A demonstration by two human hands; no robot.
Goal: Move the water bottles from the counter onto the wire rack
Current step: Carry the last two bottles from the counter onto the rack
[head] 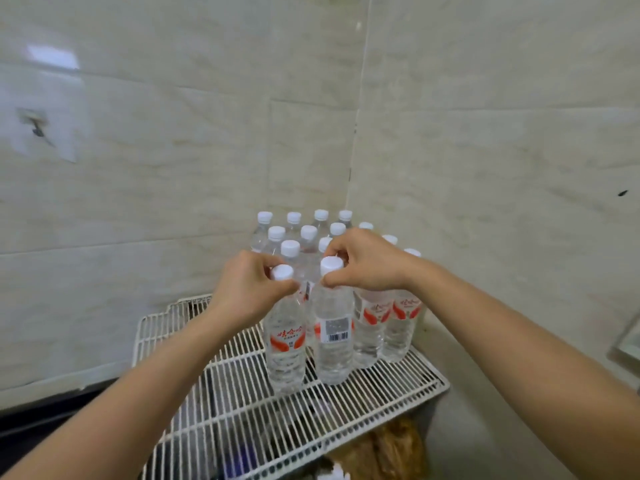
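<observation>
Your left hand (247, 289) pinched the neck of the left bottle (285, 344), just under its white cap; your right hand (363, 263) pinched the right bottle (334, 341) likewise. Both bottles stood upright and side by side on the rack (242, 410), in front of the other bottles (372, 327), which were grouped in the corner of the wall (485, 168).
</observation>
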